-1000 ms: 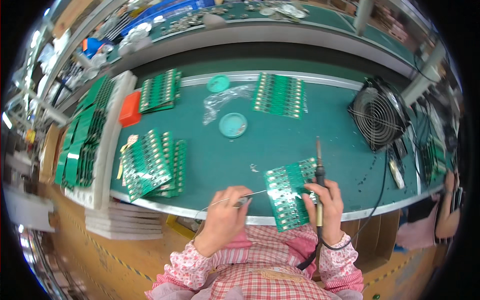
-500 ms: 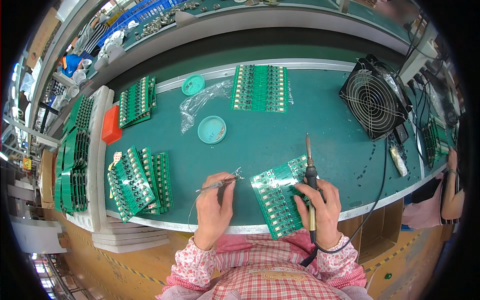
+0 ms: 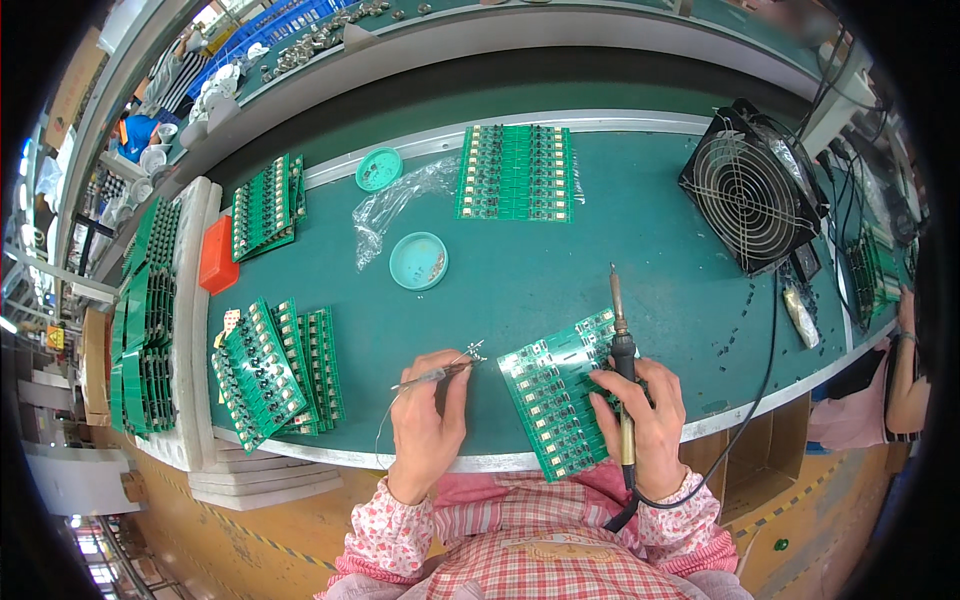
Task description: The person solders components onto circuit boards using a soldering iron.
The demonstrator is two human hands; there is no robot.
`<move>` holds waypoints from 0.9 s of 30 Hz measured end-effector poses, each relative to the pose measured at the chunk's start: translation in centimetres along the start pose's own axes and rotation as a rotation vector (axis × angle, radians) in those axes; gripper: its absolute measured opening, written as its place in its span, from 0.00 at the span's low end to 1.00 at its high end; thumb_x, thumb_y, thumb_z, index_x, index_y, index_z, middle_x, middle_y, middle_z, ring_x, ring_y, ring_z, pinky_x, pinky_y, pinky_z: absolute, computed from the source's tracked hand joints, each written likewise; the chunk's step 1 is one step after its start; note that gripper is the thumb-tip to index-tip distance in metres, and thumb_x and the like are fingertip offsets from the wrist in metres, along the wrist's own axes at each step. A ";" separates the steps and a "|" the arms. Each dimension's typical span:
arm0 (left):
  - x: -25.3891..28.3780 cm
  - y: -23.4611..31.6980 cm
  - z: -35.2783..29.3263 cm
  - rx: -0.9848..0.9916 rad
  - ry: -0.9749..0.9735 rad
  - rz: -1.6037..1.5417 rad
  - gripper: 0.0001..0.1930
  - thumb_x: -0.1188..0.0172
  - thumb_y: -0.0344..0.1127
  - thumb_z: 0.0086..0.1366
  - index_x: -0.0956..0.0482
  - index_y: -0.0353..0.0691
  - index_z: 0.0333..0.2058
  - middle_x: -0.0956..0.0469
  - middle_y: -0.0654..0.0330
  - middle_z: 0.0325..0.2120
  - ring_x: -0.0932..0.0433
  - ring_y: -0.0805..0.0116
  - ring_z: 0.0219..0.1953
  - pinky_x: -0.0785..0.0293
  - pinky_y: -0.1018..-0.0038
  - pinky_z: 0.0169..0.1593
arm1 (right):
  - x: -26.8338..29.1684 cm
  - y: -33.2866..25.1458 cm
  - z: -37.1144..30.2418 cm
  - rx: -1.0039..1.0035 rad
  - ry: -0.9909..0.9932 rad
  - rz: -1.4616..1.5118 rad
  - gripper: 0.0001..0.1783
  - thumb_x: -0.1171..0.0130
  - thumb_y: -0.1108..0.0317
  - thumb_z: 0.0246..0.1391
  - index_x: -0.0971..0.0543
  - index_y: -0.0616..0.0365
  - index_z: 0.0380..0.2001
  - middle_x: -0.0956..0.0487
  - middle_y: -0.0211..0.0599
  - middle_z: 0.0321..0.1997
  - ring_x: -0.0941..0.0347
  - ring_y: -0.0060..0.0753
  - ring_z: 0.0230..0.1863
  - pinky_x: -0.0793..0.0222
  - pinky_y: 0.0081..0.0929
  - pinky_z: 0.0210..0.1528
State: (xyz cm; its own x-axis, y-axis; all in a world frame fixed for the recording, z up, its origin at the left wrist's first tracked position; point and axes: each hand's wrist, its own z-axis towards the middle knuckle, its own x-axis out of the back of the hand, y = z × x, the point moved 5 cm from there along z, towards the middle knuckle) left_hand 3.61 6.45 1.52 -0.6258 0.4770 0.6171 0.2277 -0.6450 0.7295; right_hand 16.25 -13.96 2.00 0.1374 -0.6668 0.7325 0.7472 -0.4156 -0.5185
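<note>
Your left hand (image 3: 428, 422) pinches a slim pointed tool (image 3: 424, 377) beside silvery bits (image 3: 475, 351); your right hand (image 3: 645, 412) closes round the soldering iron (image 3: 624, 352), fingers over the circuit board (image 3: 548, 392), at your left hand's three o'clock. Advised: keep the iron's tip toward twelve, steady the glossy, rectangular board by its edge.

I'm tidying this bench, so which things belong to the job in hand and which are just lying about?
Apparently in use:
soldering iron, in the right hand
circuit board, at the right hand
slender metal tool and thin wire, at the left hand

Apparently just lying about:
clear plastic film
red container
nearer turquoise dish
</note>
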 end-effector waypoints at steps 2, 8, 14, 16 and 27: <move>0.0 0.0 -0.1 0.000 -0.002 0.005 0.09 0.38 0.20 0.61 0.21 0.35 0.41 0.19 0.53 0.40 0.21 0.52 0.39 0.27 0.65 0.45 | 0.0 -0.2 0.0 0.010 -0.001 0.009 0.23 0.27 0.73 0.43 0.17 0.45 0.46 0.24 0.40 0.43 0.25 0.51 0.47 0.28 0.44 0.51; -0.1 0.3 -0.1 -0.034 -0.001 0.021 0.08 0.38 0.19 0.61 0.21 0.33 0.39 0.19 0.53 0.40 0.20 0.52 0.39 0.27 0.66 0.45 | 0.1 -0.2 0.0 0.009 0.007 0.005 0.23 0.27 0.73 0.43 0.17 0.46 0.45 0.24 0.40 0.43 0.25 0.51 0.46 0.28 0.45 0.51; -0.1 0.6 -0.1 -0.118 0.005 0.081 0.10 0.38 0.18 0.60 0.21 0.34 0.41 0.18 0.54 0.40 0.20 0.53 0.39 0.27 0.66 0.44 | 0.0 -0.1 -0.1 0.005 0.007 0.016 0.22 0.27 0.73 0.43 0.17 0.45 0.45 0.24 0.41 0.43 0.25 0.51 0.47 0.28 0.44 0.51; -0.1 0.6 -0.1 -0.121 0.011 0.091 0.11 0.38 0.18 0.59 0.21 0.34 0.41 0.18 0.54 0.40 0.21 0.53 0.39 0.27 0.66 0.44 | 0.0 -0.1 -0.1 0.003 0.007 0.018 0.22 0.27 0.73 0.43 0.17 0.45 0.45 0.24 0.41 0.44 0.25 0.51 0.47 0.28 0.44 0.51; 0.0 1.2 0.3 -0.180 0.033 0.127 0.10 0.37 0.19 0.59 0.21 0.34 0.40 0.18 0.53 0.38 0.20 0.53 0.39 0.27 0.65 0.44 | 0.4 -0.2 0.0 0.018 0.036 0.025 0.22 0.27 0.73 0.43 0.17 0.46 0.44 0.23 0.40 0.44 0.25 0.50 0.46 0.28 0.43 0.52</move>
State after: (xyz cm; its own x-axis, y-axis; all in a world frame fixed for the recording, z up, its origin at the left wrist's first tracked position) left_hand 4.12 5.79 2.48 -0.6255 0.3668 0.6886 0.1716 -0.7963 0.5800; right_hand 16.18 -14.11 2.39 0.1329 -0.6990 0.7027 0.7557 -0.3873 -0.5281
